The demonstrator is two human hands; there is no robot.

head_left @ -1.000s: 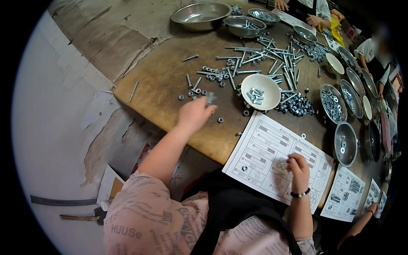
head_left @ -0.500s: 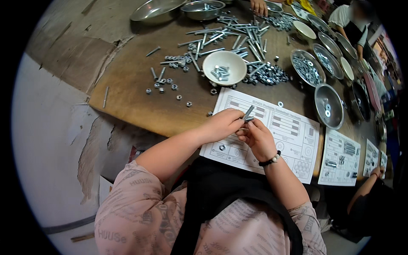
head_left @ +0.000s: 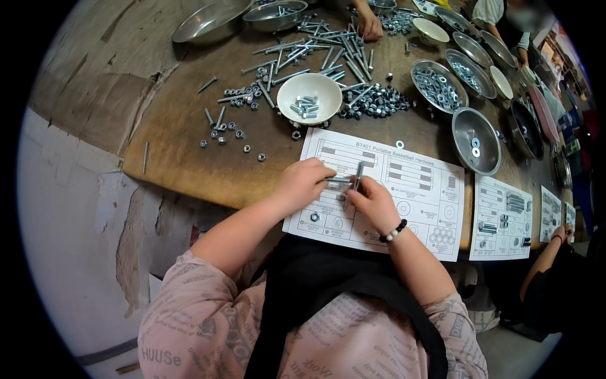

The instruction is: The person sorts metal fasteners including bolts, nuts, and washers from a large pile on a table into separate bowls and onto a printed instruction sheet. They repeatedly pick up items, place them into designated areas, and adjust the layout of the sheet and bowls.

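Over a white printed sheet (head_left: 379, 237), my left hand (head_left: 304, 183) is closed on a bolt (head_left: 339, 179) that points right. My right hand (head_left: 377, 203) pinches a second bolt (head_left: 360, 172), held nearly upright. The two bolts meet or cross between my fingertips; I cannot tell whether they touch. A single nut (head_left: 315, 216) lies on the sheet's lower left, below my left hand. Just past the sheet's top edge is a washer (head_left: 399, 144). The white bowl (head_left: 290, 95) beyond my hands holds several short bolts (head_left: 307, 108).
Loose long bolts (head_left: 297, 54) and a heap of dark nuts (head_left: 379, 102) spread over the wooden table (head_left: 189, 151). Metal bowls, one with washers (head_left: 439, 88), another with two washers (head_left: 475, 148), stand at right. Another person's hand (head_left: 370, 26) reaches in at the far side.
My hands have drawn slightly apart, and the two bolts now show separately, one lying level and one upright. The whole view has shifted a little.
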